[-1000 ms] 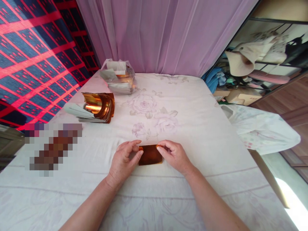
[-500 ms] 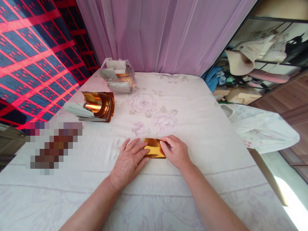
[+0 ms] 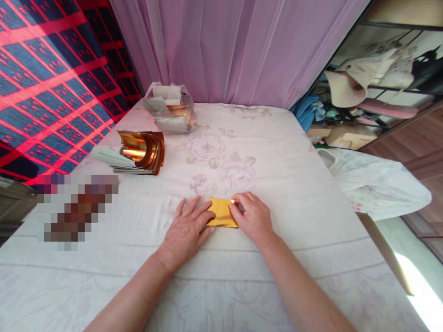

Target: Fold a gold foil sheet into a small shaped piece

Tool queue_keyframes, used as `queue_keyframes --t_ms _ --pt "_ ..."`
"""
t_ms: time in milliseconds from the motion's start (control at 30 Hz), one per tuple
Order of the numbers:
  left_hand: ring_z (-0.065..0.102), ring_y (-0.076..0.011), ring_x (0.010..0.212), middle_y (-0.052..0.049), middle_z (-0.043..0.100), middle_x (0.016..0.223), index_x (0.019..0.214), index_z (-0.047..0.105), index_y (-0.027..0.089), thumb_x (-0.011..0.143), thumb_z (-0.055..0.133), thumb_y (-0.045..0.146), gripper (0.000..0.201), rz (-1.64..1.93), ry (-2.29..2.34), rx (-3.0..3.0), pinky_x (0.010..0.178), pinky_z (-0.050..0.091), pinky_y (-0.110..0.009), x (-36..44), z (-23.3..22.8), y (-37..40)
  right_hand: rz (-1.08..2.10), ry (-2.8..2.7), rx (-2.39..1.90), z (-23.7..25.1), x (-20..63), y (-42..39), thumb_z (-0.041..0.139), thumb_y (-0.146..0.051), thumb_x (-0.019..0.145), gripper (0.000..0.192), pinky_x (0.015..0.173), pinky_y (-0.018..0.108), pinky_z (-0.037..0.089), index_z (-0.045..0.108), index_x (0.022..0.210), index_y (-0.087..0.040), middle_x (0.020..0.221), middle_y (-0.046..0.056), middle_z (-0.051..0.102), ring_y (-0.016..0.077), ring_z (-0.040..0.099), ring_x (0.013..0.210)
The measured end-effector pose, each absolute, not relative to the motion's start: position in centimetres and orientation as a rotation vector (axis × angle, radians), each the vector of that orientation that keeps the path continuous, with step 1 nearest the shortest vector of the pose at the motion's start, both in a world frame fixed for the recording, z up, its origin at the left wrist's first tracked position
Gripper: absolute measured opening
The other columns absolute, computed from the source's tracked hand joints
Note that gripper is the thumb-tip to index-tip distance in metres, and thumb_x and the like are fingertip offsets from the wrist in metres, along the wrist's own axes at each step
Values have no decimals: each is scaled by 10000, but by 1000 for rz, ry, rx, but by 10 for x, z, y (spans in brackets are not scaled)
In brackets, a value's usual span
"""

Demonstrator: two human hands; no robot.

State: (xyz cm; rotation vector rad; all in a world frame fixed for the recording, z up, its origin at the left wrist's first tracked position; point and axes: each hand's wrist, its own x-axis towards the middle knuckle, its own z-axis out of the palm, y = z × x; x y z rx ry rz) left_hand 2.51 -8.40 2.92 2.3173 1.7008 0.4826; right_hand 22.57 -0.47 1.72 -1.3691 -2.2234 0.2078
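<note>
A small rectangle of shiny gold foil paper [image 3: 223,213] lies on the pale flowered cloth between my hands. My left hand [image 3: 185,227] rests flat with fingers spread, its fingertips on the paper's left end. At the right end, my right hand [image 3: 252,214] pinches the edge of the paper between thumb and forefinger, where the edge lifts slightly. Further back on the left stands a curled stack of gold foil sheets [image 3: 148,152] with pale backs.
A clear plastic bag [image 3: 169,110] holding more paper and foil sits at the back left. The tablecloth [image 3: 294,184] covers the table up to a purple curtain [image 3: 221,50]. Right of the table are a cluttered shelf [image 3: 374,92] and a white bag [image 3: 377,182].
The hands have stayed nearly in place. The right edge of the gold paper is lifted a little at my right fingertips, and its reflection looks brighter and more even.
</note>
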Motion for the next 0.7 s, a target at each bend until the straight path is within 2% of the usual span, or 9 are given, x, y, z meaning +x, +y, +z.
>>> queue_keyframes --t_ms 300,500,700 --pt "352 -292 1393 -15 582 1374 1116 628 279 985 434 303 235 496 1713 2278 1140 214 -594 23 27 -81 179 -2269 -1269 24 224 -9 544 -199 885 155 725 284 441 683 828 -235 888 46 657 178 600 825" --pt "342 -297 1403 -3 563 1397 1114 621 280 949 488 269 212 456 1723 2256 1138 219 -601 24 30 -80 478 -2446 -1048 30 217 -14 565 -157 874 129 698 264 429 651 816 -233 795 6 671 152 608 773" --pt "347 -306 1401 -6 564 1399 1104 620 274 935 501 256 208 449 1721 2238 1134 219 -610 24 31 -80 600 -2508 -1076 34 218 -12 664 -133 808 93 672 261 401 624 782 -213 773 -11 648 141 578 739"
